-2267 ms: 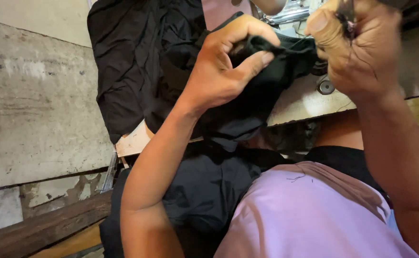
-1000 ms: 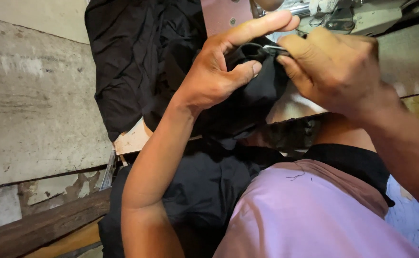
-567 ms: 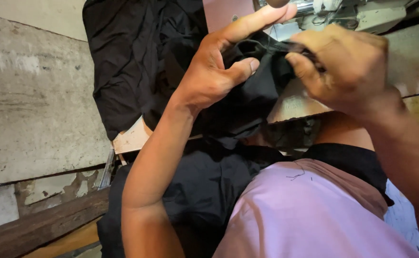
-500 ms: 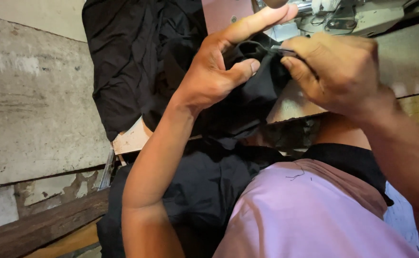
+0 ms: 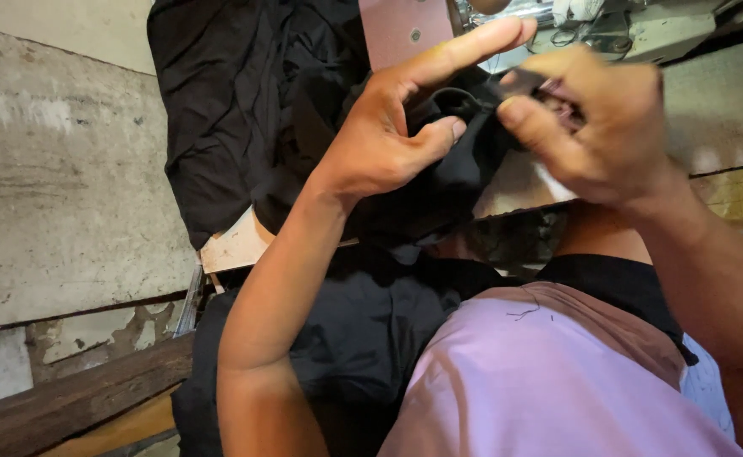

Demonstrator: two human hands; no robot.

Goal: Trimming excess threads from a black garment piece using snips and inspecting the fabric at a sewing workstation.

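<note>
Pinching a fold of the crumpled black cloth between thumb and middle finger, the left hand keeps its forefinger straight. Just right of it, touching the same fold, the right hand is half curled; blur hides whatever small tool it grips.

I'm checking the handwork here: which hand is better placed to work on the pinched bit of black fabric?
Probably the right hand: its fingertips meet the fold, while the left hand grips the black fabric.

Two hands, left and right; one black cloth; one sewing machine.
</note>
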